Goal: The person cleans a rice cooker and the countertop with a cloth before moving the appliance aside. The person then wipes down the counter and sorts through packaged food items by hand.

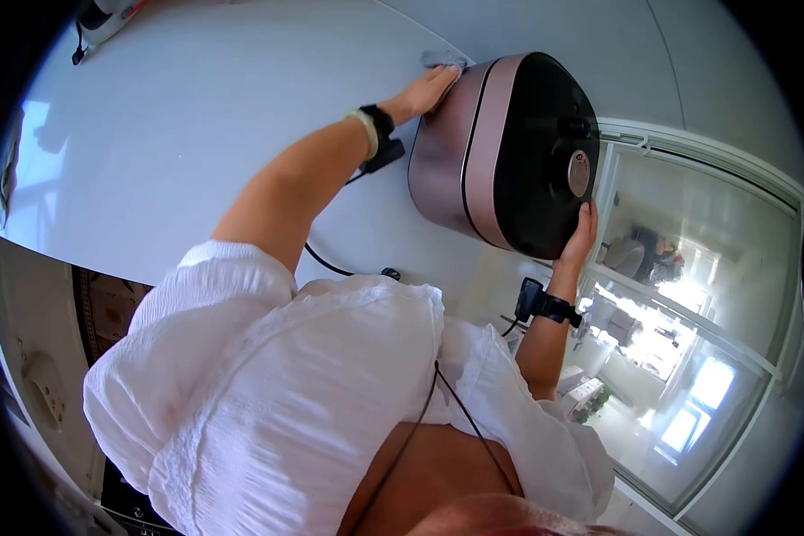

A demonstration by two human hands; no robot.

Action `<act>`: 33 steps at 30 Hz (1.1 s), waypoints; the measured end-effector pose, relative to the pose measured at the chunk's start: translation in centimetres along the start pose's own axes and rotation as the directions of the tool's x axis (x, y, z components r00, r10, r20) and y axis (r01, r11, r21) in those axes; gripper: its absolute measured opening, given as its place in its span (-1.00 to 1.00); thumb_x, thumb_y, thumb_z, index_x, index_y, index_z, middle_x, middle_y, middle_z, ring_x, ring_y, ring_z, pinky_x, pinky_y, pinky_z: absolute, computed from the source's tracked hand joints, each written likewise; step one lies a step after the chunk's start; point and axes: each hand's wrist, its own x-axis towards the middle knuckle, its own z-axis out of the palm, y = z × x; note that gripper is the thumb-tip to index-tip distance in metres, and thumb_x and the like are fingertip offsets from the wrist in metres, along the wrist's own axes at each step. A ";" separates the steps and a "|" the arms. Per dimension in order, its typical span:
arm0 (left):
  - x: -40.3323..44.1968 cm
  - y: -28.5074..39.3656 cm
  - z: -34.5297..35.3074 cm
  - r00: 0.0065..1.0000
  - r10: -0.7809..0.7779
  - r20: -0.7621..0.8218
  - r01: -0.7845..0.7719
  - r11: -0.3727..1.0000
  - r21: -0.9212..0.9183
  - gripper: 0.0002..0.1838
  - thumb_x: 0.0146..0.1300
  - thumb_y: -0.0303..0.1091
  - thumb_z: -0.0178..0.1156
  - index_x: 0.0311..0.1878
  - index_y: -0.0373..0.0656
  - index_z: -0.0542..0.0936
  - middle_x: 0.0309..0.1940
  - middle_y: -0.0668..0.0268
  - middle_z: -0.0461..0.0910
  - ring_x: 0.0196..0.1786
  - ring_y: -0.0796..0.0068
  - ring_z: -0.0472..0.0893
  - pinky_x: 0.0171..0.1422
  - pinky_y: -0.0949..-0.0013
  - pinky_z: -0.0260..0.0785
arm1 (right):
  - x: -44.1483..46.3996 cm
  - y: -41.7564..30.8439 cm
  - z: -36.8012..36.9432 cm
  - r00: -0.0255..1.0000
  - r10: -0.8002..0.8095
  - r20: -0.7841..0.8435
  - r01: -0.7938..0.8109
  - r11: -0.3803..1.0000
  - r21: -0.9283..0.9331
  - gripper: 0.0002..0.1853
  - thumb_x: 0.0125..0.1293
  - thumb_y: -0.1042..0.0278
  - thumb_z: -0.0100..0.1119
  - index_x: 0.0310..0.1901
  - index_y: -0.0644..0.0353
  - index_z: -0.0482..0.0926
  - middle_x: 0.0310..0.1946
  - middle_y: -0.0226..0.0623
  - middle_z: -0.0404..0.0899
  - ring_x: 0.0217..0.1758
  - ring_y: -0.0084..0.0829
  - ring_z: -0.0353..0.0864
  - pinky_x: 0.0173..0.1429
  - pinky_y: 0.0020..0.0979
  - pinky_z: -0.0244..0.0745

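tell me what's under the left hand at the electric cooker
A grey cloth sticks out from under the left hand, against the electric cooker; the hand hides the rest and the surface beneath.

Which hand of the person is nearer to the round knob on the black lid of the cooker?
Right. The right hand is at the edge of the black lid, close to the round knob. The left hand is farther, with the grey cloth at the cooker's side.

No legible text; small mark on round knob of cooker too tiny to read.
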 end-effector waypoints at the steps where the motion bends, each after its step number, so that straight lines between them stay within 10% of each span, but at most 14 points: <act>1: 1.0 -3.2 0.3 0.999 0.044 -0.015 -0.044 0.999 0.021 -0.41 0.45 0.09 -0.20 0.17 -0.29 0.42 0.15 -0.04 0.41 0.22 0.04 0.34 0.38 0.21 0.08 | 0.1 0.1 0.1 1.000 -0.012 0.001 0.012 1.000 -0.010 -0.44 0.40 0.14 0.07 0.29 0.35 0.34 0.19 -0.16 0.44 0.20 -0.34 0.43 0.31 -0.41 0.28; 11: -18.7 -0.7 7.3 0.989 0.100 -0.110 -0.091 0.992 0.082 -0.56 0.41 -0.10 -0.06 0.09 -0.31 0.44 0.08 -0.12 0.38 0.22 -0.08 0.29 0.39 0.05 0.00 | -1.3 -3.1 1.5 0.999 0.041 -0.008 -0.041 0.999 -0.011 -0.41 0.36 0.09 0.11 0.27 0.36 0.35 0.17 -0.12 0.44 0.18 -0.34 0.43 0.28 -0.42 0.29; 14: -19.1 3.4 9.6 0.939 0.328 -0.103 -0.331 0.943 -0.022 -0.58 0.38 -0.08 -0.02 -0.01 -0.31 0.50 0.02 -0.07 0.41 0.16 -0.11 0.31 0.37 -0.01 0.00 | -1.4 -3.2 1.7 0.999 0.046 -0.013 -0.046 0.998 0.044 -0.40 0.35 0.07 0.11 0.26 0.35 0.36 0.14 -0.12 0.46 0.15 -0.34 0.44 0.26 -0.42 0.31; 16: -16.1 5.4 8.9 0.776 0.621 -0.108 -0.583 0.773 0.250 -0.58 0.33 -0.07 0.03 -0.04 -0.28 0.55 0.04 -0.07 0.42 0.12 -0.15 0.34 0.37 -0.04 0.00 | -1.7 -3.3 1.7 0.999 0.041 -0.011 -0.040 0.998 0.051 -0.41 0.35 0.08 0.12 0.25 0.35 0.37 0.14 -0.12 0.47 0.15 -0.33 0.45 0.25 -0.42 0.32; 18: -14.1 8.9 6.3 0.920 0.356 0.165 -0.384 0.731 0.564 -0.56 0.29 -0.04 0.08 -0.04 -0.27 0.57 0.04 -0.10 0.46 0.11 -0.16 0.39 0.34 -0.03 0.07 | -2.3 -4.2 1.9 0.999 0.035 -0.015 -0.034 0.999 0.030 -0.43 0.34 0.09 0.12 0.24 0.36 0.39 0.13 -0.11 0.48 0.14 -0.31 0.46 0.25 -0.41 0.33; 20: -10.2 6.6 5.7 0.787 0.616 -0.036 -0.562 0.740 0.371 -0.54 0.29 -0.02 0.07 0.00 -0.26 0.55 0.05 -0.11 0.48 0.09 -0.15 0.42 0.31 0.06 0.14 | -2.1 -3.8 1.7 0.996 0.088 -0.020 -0.086 0.994 0.068 -0.43 0.33 0.11 0.14 0.23 0.36 0.40 0.12 -0.11 0.49 0.13 -0.29 0.48 0.23 -0.40 0.36; 23: -9.3 4.2 5.0 0.957 0.257 -0.136 -0.269 0.960 -0.078 -0.47 0.35 -0.02 -0.01 0.18 -0.27 0.43 0.19 -0.03 0.40 0.24 0.05 0.37 0.34 0.22 0.16 | -0.4 -2.0 1.2 0.984 0.178 0.030 -0.181 0.965 0.191 -0.43 0.29 0.11 0.19 0.21 0.36 0.43 0.09 -0.11 0.53 0.10 -0.28 0.51 0.20 -0.38 0.41; 26: -11.6 -1.0 4.2 0.964 -0.070 -0.255 0.030 0.987 -0.158 -0.41 0.38 0.03 -0.03 0.28 -0.25 0.35 0.19 0.03 0.41 0.25 0.16 0.39 0.35 0.26 0.18 | -0.9 -3.1 1.2 0.946 0.269 0.181 -0.318 0.880 0.353 -0.45 0.26 0.07 0.23 0.17 0.27 0.48 0.05 -0.15 0.57 0.07 -0.26 0.56 0.18 -0.31 0.46; 33: -12.8 -2.0 3.0 0.946 -0.323 -0.022 0.265 0.813 -0.518 -0.32 0.37 0.10 -0.03 0.36 -0.22 0.28 0.28 0.14 0.35 0.28 0.30 0.36 0.36 0.27 0.19 | -1.3 -3.4 0.3 0.858 0.366 0.362 -0.501 0.752 0.428 -0.46 0.26 0.01 0.24 0.16 0.19 0.49 0.09 -0.23 0.57 0.14 -0.23 0.55 0.24 -0.20 0.44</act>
